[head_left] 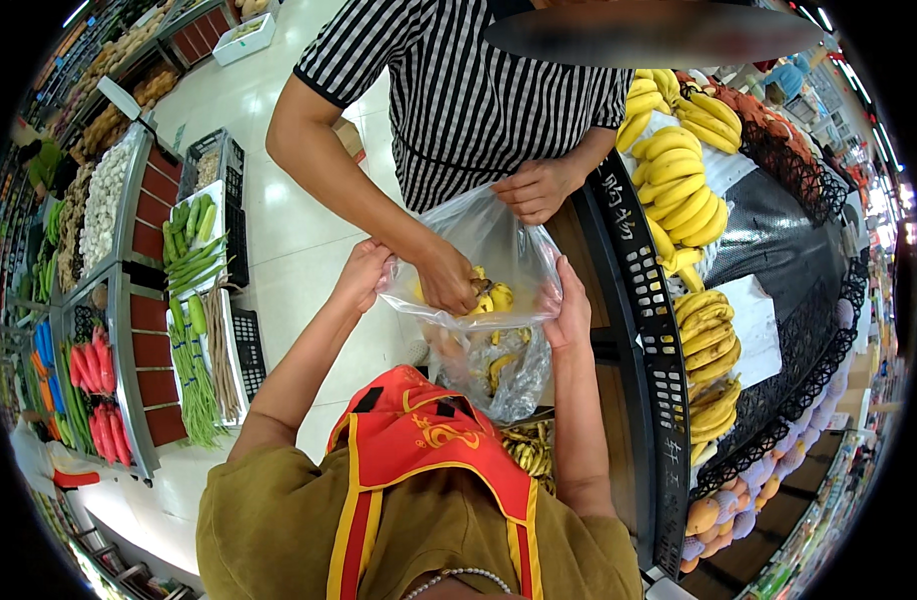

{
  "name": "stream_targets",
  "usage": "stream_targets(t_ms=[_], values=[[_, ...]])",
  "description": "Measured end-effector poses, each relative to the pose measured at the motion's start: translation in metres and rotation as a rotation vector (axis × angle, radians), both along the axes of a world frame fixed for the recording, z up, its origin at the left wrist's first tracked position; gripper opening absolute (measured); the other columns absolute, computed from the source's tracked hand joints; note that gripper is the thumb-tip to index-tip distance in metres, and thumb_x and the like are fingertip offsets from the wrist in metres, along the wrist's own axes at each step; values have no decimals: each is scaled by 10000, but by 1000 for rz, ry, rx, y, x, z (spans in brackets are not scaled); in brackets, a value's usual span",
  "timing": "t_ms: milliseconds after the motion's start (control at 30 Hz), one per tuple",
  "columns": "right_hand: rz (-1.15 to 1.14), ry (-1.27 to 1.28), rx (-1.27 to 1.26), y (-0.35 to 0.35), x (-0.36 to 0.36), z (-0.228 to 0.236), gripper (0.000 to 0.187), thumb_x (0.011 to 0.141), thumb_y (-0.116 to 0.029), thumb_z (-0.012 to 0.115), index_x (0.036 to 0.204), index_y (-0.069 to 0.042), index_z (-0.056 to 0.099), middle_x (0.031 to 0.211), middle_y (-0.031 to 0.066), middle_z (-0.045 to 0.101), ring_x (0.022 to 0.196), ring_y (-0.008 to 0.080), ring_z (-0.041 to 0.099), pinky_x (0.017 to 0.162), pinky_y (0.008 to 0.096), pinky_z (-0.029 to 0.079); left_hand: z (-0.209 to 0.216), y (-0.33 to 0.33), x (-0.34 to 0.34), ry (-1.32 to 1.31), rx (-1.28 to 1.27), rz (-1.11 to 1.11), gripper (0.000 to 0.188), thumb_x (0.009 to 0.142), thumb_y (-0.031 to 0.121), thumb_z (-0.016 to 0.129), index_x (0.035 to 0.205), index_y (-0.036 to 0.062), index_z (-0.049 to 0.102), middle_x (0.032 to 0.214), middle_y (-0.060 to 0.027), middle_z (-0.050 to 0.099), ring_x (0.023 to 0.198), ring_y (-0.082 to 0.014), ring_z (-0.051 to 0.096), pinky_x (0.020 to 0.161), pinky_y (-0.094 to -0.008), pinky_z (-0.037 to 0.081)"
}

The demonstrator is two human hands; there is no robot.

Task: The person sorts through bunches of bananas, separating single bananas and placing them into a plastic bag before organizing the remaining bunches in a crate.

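A clear plastic bag [449,220] is stretched wide in front of my chest. My left hand [364,272] is closed on its left rim, and my right hand [571,308] grips the right rim. Facing me, another person in a striped top has one hand [447,278] down inside the bag, on some yellow bananas [496,298]. That person's other hand [539,190] pinches the far rim. More bananas show blurrily through crumpled clear plastic [519,390] hanging below the mouth.
At my right, a black-edged display stand [654,330] carries banana bunches [684,190] and netted round fruit [729,505]. A crate of bananas [529,450] sits low by my waist. Vegetable trays [201,350] and shelves line the left, beyond tiled floor [304,190].
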State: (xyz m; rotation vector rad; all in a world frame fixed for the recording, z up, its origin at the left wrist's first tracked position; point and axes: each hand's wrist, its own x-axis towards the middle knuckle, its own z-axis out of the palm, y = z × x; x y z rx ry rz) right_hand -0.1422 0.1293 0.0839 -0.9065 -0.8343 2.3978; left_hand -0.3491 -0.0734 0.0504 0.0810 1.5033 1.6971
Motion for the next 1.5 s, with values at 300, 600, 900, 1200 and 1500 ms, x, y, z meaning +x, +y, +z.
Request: stream_targets(t_ms=[300,600,900,1200,1500], values=[[71,-57,133,1,-7,-6,222,908,-272,519,999,-77,570,544,-68,365,426,14,305,375,165,218,8,-11,3,-168,152,57,134,903,139,464,788,77,491,520,29,376,369,-59,287,334,-214,213],[-88,-106,129,9,20,-39,206,875,-261,521,998,-130,622,591,-78,388,459,18,298,390,164,208,-39,-13,2,-96,146,9,78,918,159,442,888,110,495,518,52,325,378,-40,262,321,-193,197],[-174,-116,262,9,30,-56,247,928,-283,472,945,-82,615,573,-59,392,488,54,368,431,198,320,-41,11,15,-164,127,-18,196,921,201,477,1006,33,534,496,40,312,369,-49,244,327,-198,186],[-96,-117,332,13,23,-57,230,929,-211,456,984,-68,627,645,-48,423,593,60,429,565,229,439,-42,11,14,-125,102,-25,234,916,178,485,1033,-8,563,537,59,280,417,-38,224,356,-197,179],[33,6,391,26,8,-33,279,947,-217,431,1103,-29,565,777,-7,560,728,70,545,689,213,474,-9,28,27,-4,162,45,220,929,168,463,1040,-8,535,578,29,363,454,-57,301,390,-209,250]])
